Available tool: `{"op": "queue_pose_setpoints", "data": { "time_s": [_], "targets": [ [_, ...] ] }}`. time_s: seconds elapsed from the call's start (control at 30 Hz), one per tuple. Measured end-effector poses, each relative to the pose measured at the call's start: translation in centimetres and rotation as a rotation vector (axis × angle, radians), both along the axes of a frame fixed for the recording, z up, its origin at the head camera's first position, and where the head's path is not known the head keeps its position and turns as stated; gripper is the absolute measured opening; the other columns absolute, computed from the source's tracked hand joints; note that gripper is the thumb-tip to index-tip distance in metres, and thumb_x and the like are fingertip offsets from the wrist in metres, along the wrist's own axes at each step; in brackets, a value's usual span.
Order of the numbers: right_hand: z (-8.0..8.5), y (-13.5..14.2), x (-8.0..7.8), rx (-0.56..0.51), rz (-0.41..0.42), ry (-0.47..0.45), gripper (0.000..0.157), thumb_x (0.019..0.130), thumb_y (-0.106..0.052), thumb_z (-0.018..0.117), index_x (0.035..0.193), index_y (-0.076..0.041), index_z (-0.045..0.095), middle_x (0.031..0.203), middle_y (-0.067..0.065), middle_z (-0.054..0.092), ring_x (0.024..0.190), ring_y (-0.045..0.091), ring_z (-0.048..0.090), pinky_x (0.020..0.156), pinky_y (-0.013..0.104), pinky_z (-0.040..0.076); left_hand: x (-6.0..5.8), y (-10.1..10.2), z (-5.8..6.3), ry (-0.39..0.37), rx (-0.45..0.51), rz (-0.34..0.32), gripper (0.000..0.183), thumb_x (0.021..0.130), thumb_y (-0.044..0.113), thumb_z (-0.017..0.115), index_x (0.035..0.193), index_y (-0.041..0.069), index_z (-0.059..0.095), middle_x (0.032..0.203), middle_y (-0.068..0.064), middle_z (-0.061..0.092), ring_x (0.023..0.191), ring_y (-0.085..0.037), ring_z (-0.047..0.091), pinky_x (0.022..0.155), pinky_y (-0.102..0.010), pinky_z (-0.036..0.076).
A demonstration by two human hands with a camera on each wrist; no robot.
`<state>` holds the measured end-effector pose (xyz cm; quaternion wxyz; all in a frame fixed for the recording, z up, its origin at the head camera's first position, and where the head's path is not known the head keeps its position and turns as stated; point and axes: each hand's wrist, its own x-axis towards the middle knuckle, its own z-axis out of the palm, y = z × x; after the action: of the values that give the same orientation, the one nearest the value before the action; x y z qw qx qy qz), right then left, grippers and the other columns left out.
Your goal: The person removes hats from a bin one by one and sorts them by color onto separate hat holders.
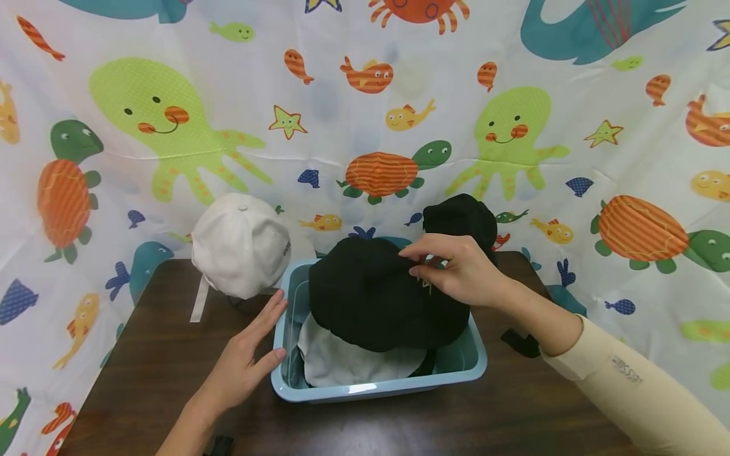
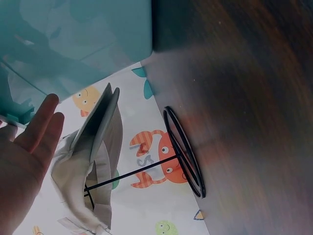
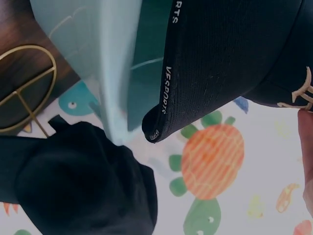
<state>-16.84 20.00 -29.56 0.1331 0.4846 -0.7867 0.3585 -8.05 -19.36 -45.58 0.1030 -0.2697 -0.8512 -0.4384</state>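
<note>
A light blue plastic bin (image 1: 393, 387) stands on the table with caps in it. On top lies a black baseball cap (image 1: 371, 297), its brim edge lettered in white (image 3: 166, 93) in the right wrist view. Under it a pale grey cap (image 1: 359, 362) is partly hidden. My right hand (image 1: 459, 269) pinches the black cap's crown between thumb and fingertips, beside its light embroidery. My left hand (image 1: 242, 364) rests with straight fingers along the bin's left rim, holding nothing.
A white cap (image 1: 242, 247) sits on a black wire stand (image 2: 183, 152) left of the bin. Behind the bin, to the right, another black cap (image 1: 461, 223) hangs by a gold wire stand (image 3: 36, 54). A sea-animal curtain (image 1: 342, 38) backs the dark wooden table (image 1: 171, 354).
</note>
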Motion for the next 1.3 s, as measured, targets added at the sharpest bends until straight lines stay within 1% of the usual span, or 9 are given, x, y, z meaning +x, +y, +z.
{"op": "queue_pose_setpoints", "data": {
  "time_s": [0.13, 0.37, 0.57, 0.73, 0.97, 1.17, 1.3],
  "targets": [
    [0.7, 0.2, 0.0, -0.015, -0.004, 0.007, 0.042, 0.077, 0.017, 0.081, 0.112, -0.005, 0.076, 0.093, 0.000, 0.072, 0.084, 0.013, 0.067, 0.073, 0.021, 0.058, 0.1, 0.0, -0.1, 0.014, -0.002, 0.003, 0.075, 0.094, 0.007, 0.069, 0.163, 0.009, 0.038, 0.172, -0.007, 0.027, 0.154, -0.003, 0.026, 0.116, -0.010, 0.021],
    [2.2, 1.1, 0.1, -0.034, -0.041, 0.024, 0.043, 0.077, 0.020, 0.080, 0.111, -0.005, 0.076, 0.096, 0.001, 0.074, 0.083, 0.013, 0.067, 0.073, 0.022, 0.059, 0.1, 0.0, -0.3, 0.028, -0.004, 0.004, 0.074, 0.095, 0.007, 0.069, 0.162, 0.007, 0.038, 0.172, -0.007, 0.028, 0.155, -0.004, 0.026, 0.116, -0.010, 0.021],
    [3.5, 2.1, 0.1, -0.078, -0.062, 0.044, 0.044, 0.074, 0.024, 0.079, 0.111, -0.001, 0.076, 0.097, 0.007, 0.075, 0.084, 0.013, 0.066, 0.074, 0.021, 0.059, 0.1, 0.0, -0.3, 0.023, -0.002, 0.000, 0.075, 0.094, 0.007, 0.070, 0.162, 0.007, 0.038, 0.172, -0.007, 0.027, 0.155, -0.005, 0.026, 0.117, -0.011, 0.021],
    [4.5, 3.0, 0.1, -0.100, -0.093, 0.070, 0.044, 0.072, 0.025, 0.079, 0.109, 0.002, 0.076, 0.096, 0.009, 0.075, 0.085, 0.010, 0.065, 0.074, 0.018, 0.057, 0.1, 0.0, -0.4, 0.020, 0.003, 0.000, 0.076, 0.093, 0.005, 0.071, 0.162, 0.007, 0.039, 0.172, -0.008, 0.027, 0.155, -0.005, 0.025, 0.117, -0.012, 0.020],
    [6.2, 4.4, 0.5, -0.100, -0.184, 0.080, 0.041, 0.073, 0.026, 0.078, 0.109, 0.006, 0.076, 0.097, 0.004, 0.074, 0.086, 0.008, 0.063, 0.073, 0.014, 0.056, 0.1, 0.2, -0.3, 0.014, 0.009, 0.012, 0.075, 0.094, 0.006, 0.070, 0.163, 0.010, 0.038, 0.172, -0.006, 0.028, 0.155, -0.005, 0.026, 0.116, -0.012, 0.021],
    [7.7, 5.3, 0.4, -0.079, -0.274, 0.116, 0.041, 0.073, 0.026, 0.079, 0.109, 0.006, 0.076, 0.098, -0.004, 0.074, 0.088, 0.006, 0.063, 0.077, 0.012, 0.055, 0.2, 0.3, -0.1, 0.054, 0.032, 0.008, 0.075, 0.092, 0.004, 0.070, 0.161, 0.007, 0.041, 0.171, -0.008, 0.031, 0.154, -0.006, 0.029, 0.116, -0.011, 0.022],
    [8.3, 6.0, 0.5, -0.068, -0.326, 0.126, 0.041, 0.074, 0.025, 0.079, 0.110, 0.005, 0.077, 0.101, -0.008, 0.074, 0.090, 0.005, 0.063, 0.079, 0.011, 0.053, 0.2, 0.3, -0.1, 0.057, 0.033, 0.005, 0.074, 0.092, 0.004, 0.070, 0.161, 0.007, 0.041, 0.171, -0.008, 0.031, 0.154, -0.006, 0.029, 0.116, -0.011, 0.022]
  ]
}}
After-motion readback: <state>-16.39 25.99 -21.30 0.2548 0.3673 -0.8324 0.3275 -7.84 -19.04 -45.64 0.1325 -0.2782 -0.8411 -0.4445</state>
